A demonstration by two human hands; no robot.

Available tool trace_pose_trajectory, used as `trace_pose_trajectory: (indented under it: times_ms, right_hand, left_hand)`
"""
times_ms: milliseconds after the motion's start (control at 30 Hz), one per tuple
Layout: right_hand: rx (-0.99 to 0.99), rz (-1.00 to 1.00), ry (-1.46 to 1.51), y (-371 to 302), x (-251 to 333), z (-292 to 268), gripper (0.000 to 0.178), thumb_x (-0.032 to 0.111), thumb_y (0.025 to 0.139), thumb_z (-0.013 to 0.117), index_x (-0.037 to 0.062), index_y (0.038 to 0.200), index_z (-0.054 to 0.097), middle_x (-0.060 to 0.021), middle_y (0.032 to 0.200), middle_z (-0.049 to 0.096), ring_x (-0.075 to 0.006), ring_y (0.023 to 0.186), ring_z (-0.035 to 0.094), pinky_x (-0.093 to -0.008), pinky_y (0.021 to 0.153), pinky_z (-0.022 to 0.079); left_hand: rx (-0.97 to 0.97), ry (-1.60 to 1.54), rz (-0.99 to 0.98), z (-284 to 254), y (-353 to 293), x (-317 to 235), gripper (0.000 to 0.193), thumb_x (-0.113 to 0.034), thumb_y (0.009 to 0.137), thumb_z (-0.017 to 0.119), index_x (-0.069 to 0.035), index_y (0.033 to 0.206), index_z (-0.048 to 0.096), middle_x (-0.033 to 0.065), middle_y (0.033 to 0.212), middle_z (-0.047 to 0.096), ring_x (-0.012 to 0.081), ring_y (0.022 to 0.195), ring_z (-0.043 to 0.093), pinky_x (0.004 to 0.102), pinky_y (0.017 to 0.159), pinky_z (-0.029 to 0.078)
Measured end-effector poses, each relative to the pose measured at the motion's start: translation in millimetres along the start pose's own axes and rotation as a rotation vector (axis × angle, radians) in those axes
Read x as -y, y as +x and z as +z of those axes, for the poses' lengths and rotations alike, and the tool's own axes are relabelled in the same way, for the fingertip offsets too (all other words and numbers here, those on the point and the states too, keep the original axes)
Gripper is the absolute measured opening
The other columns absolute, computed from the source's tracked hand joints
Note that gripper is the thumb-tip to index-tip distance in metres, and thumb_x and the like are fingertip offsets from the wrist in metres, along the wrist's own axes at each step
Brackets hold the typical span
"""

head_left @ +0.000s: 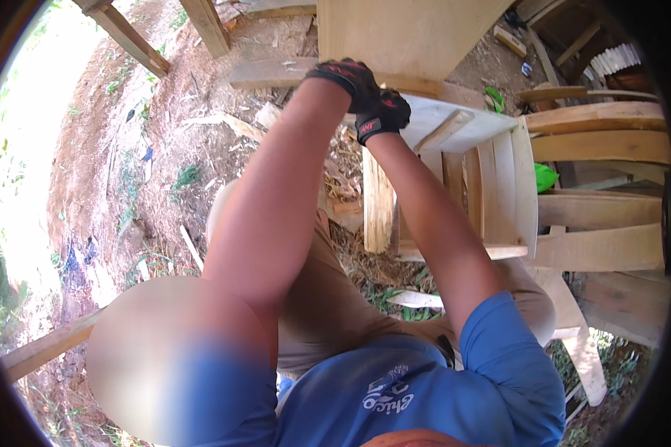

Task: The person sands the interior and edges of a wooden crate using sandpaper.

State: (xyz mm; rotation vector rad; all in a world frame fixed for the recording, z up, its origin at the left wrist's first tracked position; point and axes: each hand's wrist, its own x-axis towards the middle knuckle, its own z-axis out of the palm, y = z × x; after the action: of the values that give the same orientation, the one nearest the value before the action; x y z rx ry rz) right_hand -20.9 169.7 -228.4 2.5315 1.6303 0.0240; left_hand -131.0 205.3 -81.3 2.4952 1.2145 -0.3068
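Observation:
Both my hands wear black fingerless-looking gloves with red markings and are together at the far end of my reach. My left hand (354, 83) is curled closed, its back toward me. Just right of and slightly nearer than it, my right hand (384, 115) is closed as well, touching or almost touching the left. What they grip, if anything, is hidden behind the gloves. Right beside my right hand stands a wooden frame (525, 186) with slats and a pale board (425, 115) at its far side. A broad light wooden panel (410, 41) lies beyond my hands.
Several curved wooden pieces (600, 145) are stacked at the right, with a bright green item (546, 177) among them. Wooden legs (205, 26) stand at the far left. Wood scraps and shavings litter the dirt ground (164, 112). A beam (52, 346) lies at lower left.

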Motion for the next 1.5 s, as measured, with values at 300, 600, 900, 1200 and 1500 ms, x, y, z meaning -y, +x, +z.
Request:
trace_pose_trajectory:
  times_ms: [300,600,900,1200,1500]
  right_hand:
    - [-0.449,-0.115,0.017,-111,-42,17,0.027,0.026,0.09,0.06,0.0025,0.097,0.071,-0.0149,0.099,0.069,-0.0276,0.075,0.068,-0.0433,0.063,0.052]
    - [-0.532,-0.239,-0.241,-251,-78,-30,0.038,0.016,0.087,0.06,-0.0125,0.111,0.066,-0.0164,0.091,0.068,-0.0263,0.079,0.067,-0.0411,0.068,0.053]
    - [-0.219,-0.389,0.378,-314,-144,-44,0.028,0.02,0.096,0.063,-0.0054,0.109,0.065,-0.019,0.086,0.069,-0.0347,0.076,0.069,-0.0454,0.071,0.056]
    - [-0.043,-0.425,0.521,-316,-157,-56,0.055,0.036,0.091,0.073,-0.0043,0.128,0.062,-0.0253,0.112,0.069,-0.0408,0.111,0.064,-0.0505,0.099,0.05]
    - [-0.028,-0.403,0.571,-327,-154,-44,0.082,0.042,0.079,0.083,-0.0024,0.141,0.053,-0.023,0.135,0.06,-0.0406,0.127,0.056,-0.0498,0.108,0.044]
  left_hand:
    - [0.02,0.107,0.144,1,0,4,0.063,-0.065,0.095,0.052,-0.007,0.101,0.077,0.0185,0.104,0.074,0.0391,0.102,0.069,0.0492,0.093,0.053]
    - [0.088,0.097,0.092,11,1,-9,0.051,-0.054,0.086,0.058,-0.014,0.111,0.078,0.0138,0.118,0.073,0.0362,0.108,0.069,0.0466,0.096,0.054]
    - [0.11,0.131,0.051,12,-19,-23,0.059,-0.058,0.09,0.054,-0.009,0.112,0.077,0.0166,0.118,0.073,0.0366,0.111,0.068,0.0475,0.099,0.051]
    - [0.125,0.124,-0.005,21,-30,-3,0.06,-0.059,0.089,0.055,-0.01,0.117,0.075,0.0148,0.123,0.072,0.034,0.116,0.067,0.048,0.102,0.05]
    - [0.081,0.146,0.014,20,-33,-1,0.058,-0.061,0.087,0.058,-0.01,0.108,0.078,0.0143,0.115,0.074,0.0334,0.108,0.069,0.0459,0.097,0.052]
